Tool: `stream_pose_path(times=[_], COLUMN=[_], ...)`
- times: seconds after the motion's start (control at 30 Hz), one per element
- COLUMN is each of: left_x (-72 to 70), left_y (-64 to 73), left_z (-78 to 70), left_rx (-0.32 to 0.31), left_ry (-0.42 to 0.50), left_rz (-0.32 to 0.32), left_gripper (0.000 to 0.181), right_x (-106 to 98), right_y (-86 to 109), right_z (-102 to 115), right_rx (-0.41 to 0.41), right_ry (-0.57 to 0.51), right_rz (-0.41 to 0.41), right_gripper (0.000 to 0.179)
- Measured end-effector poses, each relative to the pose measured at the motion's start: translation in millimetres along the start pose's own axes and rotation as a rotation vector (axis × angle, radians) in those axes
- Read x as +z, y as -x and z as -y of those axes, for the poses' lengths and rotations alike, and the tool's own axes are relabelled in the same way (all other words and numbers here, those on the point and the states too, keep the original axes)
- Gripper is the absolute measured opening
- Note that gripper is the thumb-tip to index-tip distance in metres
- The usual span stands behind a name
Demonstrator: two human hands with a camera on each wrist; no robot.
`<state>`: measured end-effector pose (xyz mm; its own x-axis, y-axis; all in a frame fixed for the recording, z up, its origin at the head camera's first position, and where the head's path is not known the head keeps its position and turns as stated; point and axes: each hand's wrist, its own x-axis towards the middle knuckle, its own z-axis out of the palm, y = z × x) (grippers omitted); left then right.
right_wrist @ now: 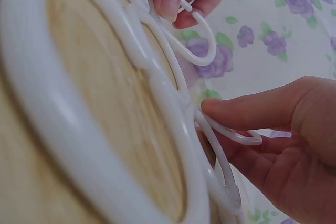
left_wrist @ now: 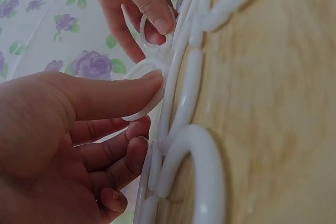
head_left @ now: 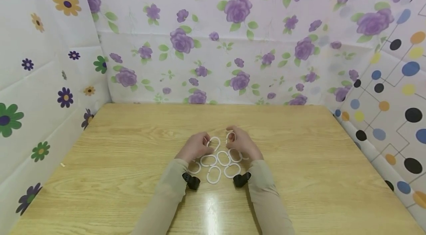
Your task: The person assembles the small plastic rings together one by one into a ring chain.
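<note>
My left hand (head_left: 195, 147) pinches a white plastic curtain ring (left_wrist: 149, 61) between thumb and fingers, lifted off the wooden table. In the right wrist view, this ring shows a gap between its two ends. Facing it, my right hand (head_left: 243, 144) pinches another open white ring (right_wrist: 231, 135), thumb on its near side. The two held rings stand a short way apart at the far side of a cluster of loose rings. Several white oval rings (head_left: 220, 174) lie flat in this cluster below and between the hands, some touching or overlapping.
The wood-grain table (head_left: 116, 176) stretches out on both sides. A flowered cloth wall (head_left: 213, 57) rises behind it, with patterned cloth (head_left: 43, 79) at the left and dotted cloth (head_left: 392, 98) at the right. Black wrist cameras (head_left: 192, 181) sit on both sleeves.
</note>
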<state>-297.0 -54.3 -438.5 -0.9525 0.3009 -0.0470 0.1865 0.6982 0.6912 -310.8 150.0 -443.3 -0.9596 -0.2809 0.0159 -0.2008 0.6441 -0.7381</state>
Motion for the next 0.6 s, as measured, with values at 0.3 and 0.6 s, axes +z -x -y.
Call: stream_pose_path(times=[0.3, 0.6], left_x=[-7.5, -11.0], left_y=[-1.6, -2.2], left_z=[1.2, 1.7], left_rx=[-0.010, 0.026], left_ry=[0.081, 0.083], left_rz=[-0.048, -0.127], left_gripper=[0.030, 0.015], right_x=[-3.1, -7.5], right_y=[-2.5, 0.5], right_z=[0.3, 3.3], right_rx=[0.071, 0.097], right_ry=[-0.012, -0.024], right_rz=[-0.102, -0.170], right_gripper=[0.040, 0.015])
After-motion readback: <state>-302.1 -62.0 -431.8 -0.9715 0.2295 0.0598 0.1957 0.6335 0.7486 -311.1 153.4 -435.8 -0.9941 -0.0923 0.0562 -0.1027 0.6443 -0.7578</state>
